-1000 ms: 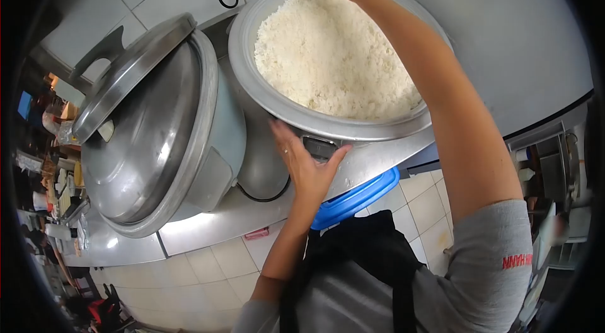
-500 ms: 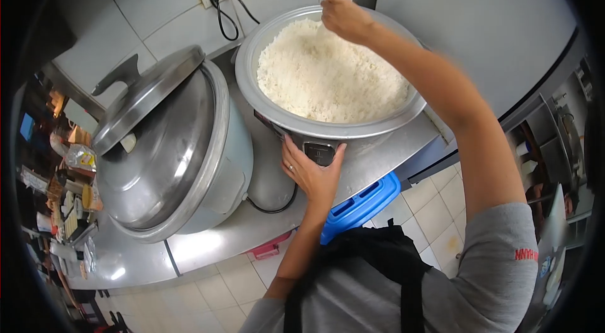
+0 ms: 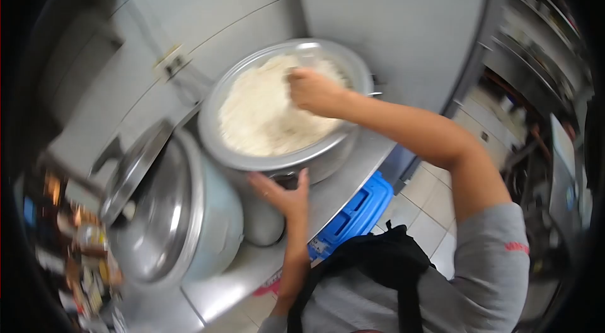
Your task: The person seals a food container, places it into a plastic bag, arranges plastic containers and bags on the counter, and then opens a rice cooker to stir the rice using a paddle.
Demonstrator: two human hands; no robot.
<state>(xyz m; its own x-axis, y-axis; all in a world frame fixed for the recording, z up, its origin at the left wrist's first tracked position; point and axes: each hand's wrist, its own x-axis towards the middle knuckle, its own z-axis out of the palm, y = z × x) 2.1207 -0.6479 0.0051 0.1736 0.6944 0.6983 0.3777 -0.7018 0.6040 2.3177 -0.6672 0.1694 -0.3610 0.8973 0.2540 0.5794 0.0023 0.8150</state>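
Note:
A wide round rice cooker pot (image 3: 217,151) holds a heap of white cooked rice (image 3: 252,100). Over the right half of the rice is my right hand (image 3: 315,92), closed around a white rice paddle (image 3: 308,51). The paddle's handle end sticks up above the fist; its lower part is hidden or blurred. My left hand (image 3: 283,197) rests at the cooker's front just under the rim, thumb and fingers spread on either side of a dark control panel (image 3: 287,180).
A second large cooker (image 3: 217,219) stands to the left, with a metal lid (image 3: 135,172) leaning on its domed lid. Both cookers are on a steel counter (image 3: 220,292). A blue plastic lid or bin (image 3: 359,207) is below the edge. A wall socket (image 3: 171,63) is behind.
My right hand with the rice paddle has moved from the far rim in toward the middle of the rice. The whole view has shifted and blurred. My left hand stays at the cooker's front.

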